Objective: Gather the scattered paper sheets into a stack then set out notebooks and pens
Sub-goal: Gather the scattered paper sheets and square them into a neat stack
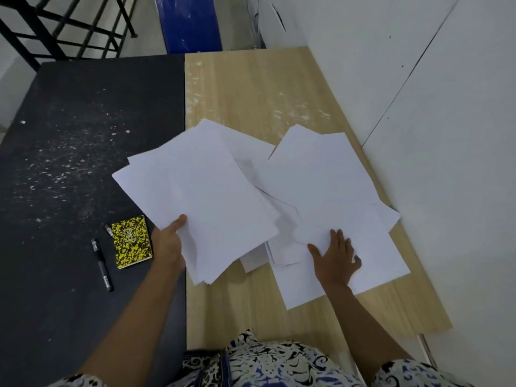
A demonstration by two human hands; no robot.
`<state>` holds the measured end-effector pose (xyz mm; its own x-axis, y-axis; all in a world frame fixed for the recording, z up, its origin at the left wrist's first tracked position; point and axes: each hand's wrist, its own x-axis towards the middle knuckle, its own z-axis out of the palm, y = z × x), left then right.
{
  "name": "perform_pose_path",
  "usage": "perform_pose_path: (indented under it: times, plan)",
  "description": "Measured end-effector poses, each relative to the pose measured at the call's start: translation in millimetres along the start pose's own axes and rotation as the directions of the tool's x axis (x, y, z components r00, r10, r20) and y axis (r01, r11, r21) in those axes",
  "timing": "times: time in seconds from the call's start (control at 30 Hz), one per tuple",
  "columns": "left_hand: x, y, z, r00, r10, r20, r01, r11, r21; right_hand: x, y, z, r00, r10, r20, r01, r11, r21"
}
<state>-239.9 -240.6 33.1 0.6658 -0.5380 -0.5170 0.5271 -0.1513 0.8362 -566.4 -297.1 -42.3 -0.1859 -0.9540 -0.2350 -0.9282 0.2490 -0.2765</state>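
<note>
Sheets (329, 191) lie scattered on wood tabletop (251, 88). Left hand (167, 244) grips a bundle (206, 196) of them, thumb on top, raised over the seam w/ black tabletop (69, 121). Right hand (335, 261) rests flat, fingers straight, on loose sheets. Notebook (131, 241) & pen (102, 265) sit left on black.

notebook (131, 241) left of sheets (321, 191) | pen (102, 265) left of notebook
</note>
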Motion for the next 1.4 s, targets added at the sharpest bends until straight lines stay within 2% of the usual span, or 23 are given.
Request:
perform_pose_path:
  times: [0.1,0.2,0.33,0.4,0.5,0.6,0.7,0.8,0.87,0.93,1.0,1.1,1.17,1.3,1.4]
  plan:
    - [-1.9,15.4,8.3,0.999,0.025,-0.039,-0.029,0.995,-0.099,-1.1,0.7,-5.2,0.999,-0.037,-0.026,0.036,0.999,-0.039]
    - [-4.0,21.3,9.1,0.998,0.029,-0.050,-0.035,0.992,-0.124,-0.4,4.8,-2.4,0.995,-0.077,-0.066,0.074,0.996,-0.048]
    - [-15.6,5.4,7.8,1.000,-0.015,-0.012,0.015,1.000,-0.008,0.2,4.8,-1.1,0.960,-0.138,-0.243,0.151,0.988,0.035]
    - [-23.8,-9.6,6.3,0.998,-0.056,0.008,0.055,0.995,0.078,-1.5,3.0,-7.4,0.945,-0.129,-0.302,0.174,0.976,0.130]
    - [-27.9,-35.9,0.1,0.989,-0.137,0.045,0.126,0.971,0.202,-4.1,-3.8,-18.3,0.953,-0.066,-0.297,0.165,0.932,0.322]
    - [-29.9,-55.0,-3.0,0.976,-0.207,0.075,0.173,0.931,0.322,-7.9,-17.1,-27.9,0.958,-0.042,-0.283,0.151,0.914,0.376]
    - [-33.6,-62.1,-3.3,0.955,-0.257,0.145,0.176,0.892,0.417,-22.7,-40.5,-31.3,0.966,-0.125,-0.227,0.214,0.877,0.430]
    - [-35.2,-68.0,-1.7,0.931,-0.308,0.198,0.181,0.857,0.482,-43.9,-66.1,-28.0,0.972,-0.211,-0.107,0.236,0.835,0.497]
    - [-37.6,-70.5,0.5,0.929,-0.322,0.184,0.188,0.837,0.514,-56.4,-82.7,-27.1,0.951,-0.297,0.085,0.187,0.773,0.606]
    - [-39.5,-73.0,0.3,0.927,-0.342,0.156,0.230,0.844,0.485,-66.4,-93.3,-26.6,0.863,-0.400,0.309,0.088,0.722,0.686]
    - [-37.4,-76.1,-3.3,0.907,-0.398,0.137,0.320,0.863,0.390,-73.7,-93.6,-17.9,0.809,-0.466,0.359,0.113,0.722,0.683]
    - [-30.3,-80.2,-8.4,0.867,-0.464,0.184,0.391,0.860,0.328,-74.3,-82.0,0.4,0.889,-0.416,0.189,0.273,0.816,0.510]
    - [-34.0,-77.7,-7.4,0.884,-0.424,0.195,0.327,0.861,0.390,-70.4,-73.6,7.7,0.904,-0.402,0.147,0.320,0.862,0.392]
    - [-35.8,-84.3,-8.4,0.939,-0.269,0.212,0.123,0.842,0.526,-57.3,-66.8,9.0,0.909,-0.378,0.179,0.282,0.870,0.406]
    - [-30.9,-85.8,-7.5,0.946,-0.259,0.193,0.119,0.836,0.536,-39.6,-64.3,6.2,0.929,-0.351,0.117,0.287,0.884,0.368]
